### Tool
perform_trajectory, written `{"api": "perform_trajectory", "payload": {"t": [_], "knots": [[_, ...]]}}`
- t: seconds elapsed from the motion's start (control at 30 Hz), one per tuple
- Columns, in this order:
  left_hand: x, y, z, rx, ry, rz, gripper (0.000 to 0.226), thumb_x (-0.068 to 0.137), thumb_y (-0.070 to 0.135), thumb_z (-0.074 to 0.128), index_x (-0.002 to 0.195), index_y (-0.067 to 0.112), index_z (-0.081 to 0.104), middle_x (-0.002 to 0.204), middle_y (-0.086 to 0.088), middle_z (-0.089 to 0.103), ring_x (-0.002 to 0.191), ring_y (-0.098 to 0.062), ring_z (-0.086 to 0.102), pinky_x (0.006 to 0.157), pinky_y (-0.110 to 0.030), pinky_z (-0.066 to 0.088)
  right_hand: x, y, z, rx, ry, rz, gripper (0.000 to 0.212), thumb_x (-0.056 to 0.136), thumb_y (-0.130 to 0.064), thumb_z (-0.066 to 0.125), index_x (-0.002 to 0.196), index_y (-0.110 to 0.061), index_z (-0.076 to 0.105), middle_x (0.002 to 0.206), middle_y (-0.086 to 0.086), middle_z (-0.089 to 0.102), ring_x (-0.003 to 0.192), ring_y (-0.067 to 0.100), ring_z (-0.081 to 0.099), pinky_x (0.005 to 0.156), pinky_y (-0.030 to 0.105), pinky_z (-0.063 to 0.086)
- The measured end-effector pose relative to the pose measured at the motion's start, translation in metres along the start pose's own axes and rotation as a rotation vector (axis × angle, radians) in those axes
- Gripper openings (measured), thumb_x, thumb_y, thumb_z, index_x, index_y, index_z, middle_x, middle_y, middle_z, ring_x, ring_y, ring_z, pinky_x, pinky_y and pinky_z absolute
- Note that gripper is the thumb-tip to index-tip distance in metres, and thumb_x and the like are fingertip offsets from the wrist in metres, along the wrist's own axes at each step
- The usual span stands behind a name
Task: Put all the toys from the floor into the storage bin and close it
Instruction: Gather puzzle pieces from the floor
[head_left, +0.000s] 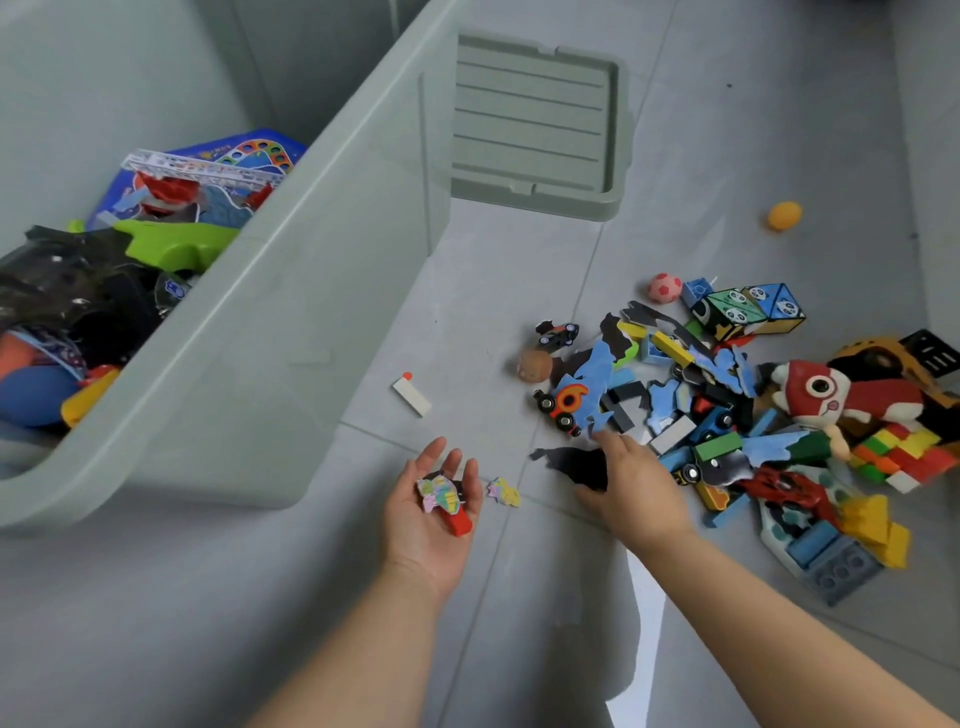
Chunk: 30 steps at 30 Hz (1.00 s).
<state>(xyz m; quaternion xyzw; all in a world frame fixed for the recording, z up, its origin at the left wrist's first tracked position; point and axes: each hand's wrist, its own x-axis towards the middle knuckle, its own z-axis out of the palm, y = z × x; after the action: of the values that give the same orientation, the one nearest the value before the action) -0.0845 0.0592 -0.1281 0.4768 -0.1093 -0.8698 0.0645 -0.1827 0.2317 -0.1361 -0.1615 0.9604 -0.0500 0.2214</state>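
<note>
Grey floor tiles (519, 639) run under everything, and I'm looking down on both hands low over them. My left hand (431, 514) lies palm up with the fingers loosely apart, cradling a few pastel puzzle pieces (439, 493) and a red block (460, 522) rather than gripping them. One more pastel piece (504, 491) sits on the floor just beside those fingers. My right hand (634, 483) is palm down, fingers spread and not closed on anything I can make out, reaching over a dark puzzle piece (571, 462) at the near edge of the toy pile (727, 405). I judge this to be mid-gathering: collecting small flat pieces into the left palm before a trip to the bin. The storage bin (311, 312) stands to the left, already partly filled, its lid (535, 124) lying on the floor behind it. A white block (412, 397) lies alone between bin and pile, and an orange ball (784, 215) sits well apart beyond. Next I'd need a fingernail pinch to lift the flat piece without tipping the left palm; most of the pile remains.
</note>
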Motion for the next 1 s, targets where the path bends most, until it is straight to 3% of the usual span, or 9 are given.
{"api": "perform_trajectory", "payload": {"t": [0.13,0.27,0.37,0.53,0.63,0.77,0.87,0.93,1.0], "knots": [[0.0,-0.005,-0.003,-0.007,-0.034,-0.029,0.041,0.098,0.041,0.034,0.098,0.014,0.065,0.102,-0.009,0.059,0.094,-0.027,0.059,0.083,-0.042,0.049,-0.016,-0.028,-0.014,0.436,0.021,0.058,0.068,0.075,-0.041,0.07,0.129,-0.017,0.038,0.104,-0.001,0.054,0.093,0.016,0.052,0.074,0.028,0.045],[0.0,-0.005,0.0,-0.077,-0.128,-0.077,0.052,0.095,0.05,0.028,0.106,0.014,0.064,0.101,-0.012,0.063,0.091,-0.029,0.059,0.081,-0.042,0.049,-0.047,-0.075,-0.014,0.683,0.018,-0.152,0.033,0.08,-0.045,0.063,0.105,-0.024,0.054,0.097,-0.008,0.053,0.087,0.005,0.051,0.072,0.015,0.039],[0.003,0.001,0.0,-0.106,-0.137,-0.061,0.046,0.096,0.04,0.03,0.103,0.012,0.066,0.099,-0.012,0.064,0.086,-0.028,0.06,0.072,-0.039,0.054,-0.045,-0.072,-0.004,0.619,0.095,-0.166,0.017,0.09,-0.041,0.051,0.098,-0.026,0.056,0.099,-0.009,0.05,0.085,0.004,0.051,0.071,0.011,0.04],[0.006,0.013,-0.01,-0.086,-0.122,-0.045,0.045,0.095,0.045,0.037,0.098,0.011,0.067,0.098,-0.012,0.064,0.088,-0.029,0.06,0.081,-0.044,0.048,-0.019,-0.052,0.026,0.311,0.002,-0.212,0.041,0.093,-0.036,0.05,0.131,-0.022,0.043,0.122,-0.004,0.043,0.108,0.016,0.05,0.087,0.023,0.042],[0.008,0.017,-0.011,-0.05,-0.097,-0.022,0.051,0.093,0.054,0.036,0.097,0.013,0.066,0.098,-0.01,0.064,0.088,-0.028,0.06,0.08,-0.044,0.048,-0.006,-0.048,0.04,0.19,0.018,-0.317,0.028,0.094,-0.033,0.048,0.114,-0.015,0.056,0.111,0.004,0.052,0.101,0.023,0.051,0.08,0.03,0.044],[0.011,0.021,-0.011,-0.011,-0.095,0.002,0.062,0.088,0.066,0.032,0.096,0.014,0.065,0.1,-0.009,0.063,0.088,-0.027,0.061,0.078,-0.044,0.048,0.007,-0.04,0.031,0.283,0.071,-0.185,0.019,0.089,-0.03,0.056,0.1,-0.016,0.061,0.096,0.002,0.056,0.088,0.018,0.054,0.073,0.026,0.045],[0.011,0.022,-0.008,-0.018,-0.125,-0.015,0.073,0.081,0.075,0.027,0.098,0.015,0.065,0.101,-0.009,0.064,0.09,-0.028,0.061,0.078,-0.045,0.05,-0.005,-0.061,0.011,0.703,0.174,-0.114,0.012,0.081,-0.023,0.068,0.089,-0.021,0.059,0.088,0.0,0.058,0.075,0.007,0.051,0.067,0.015,0.042],[0.009,0.022,-0.003,0.002,-0.165,-0.027,0.08,0.073,0.081,0.026,0.101,0.016,0.065,0.102,-0.01,0.065,0.093,-0.029,0.062,0.081,-0.045,0.052,-0.022,-0.086,-0.002,0.882,0.192,-0.199,0.02,0.076,-0.019,0.073,0.086,-0.027,0.059,0.084,-0.004,0.059,0.074,0.005,0.05,0.067,0.01,0.039],[0.005,0.021,0.004,0.048,-0.2,-0.02,0.082,0.062,0.082,0.033,0.102,0.018,0.065,0.104,-0.009,0.066,0.097,-0.028,0.063,0.088,-0.043,0.049,-0.033,-0.103,-0.009,0.888,0.165,-0.319,0.025,0.071,-0.031,0.075,0.085,-0.038,0.055,0.084,-0.012,0.056,0.079,0.001,0.051,0.071,0.007,0.037]]}}
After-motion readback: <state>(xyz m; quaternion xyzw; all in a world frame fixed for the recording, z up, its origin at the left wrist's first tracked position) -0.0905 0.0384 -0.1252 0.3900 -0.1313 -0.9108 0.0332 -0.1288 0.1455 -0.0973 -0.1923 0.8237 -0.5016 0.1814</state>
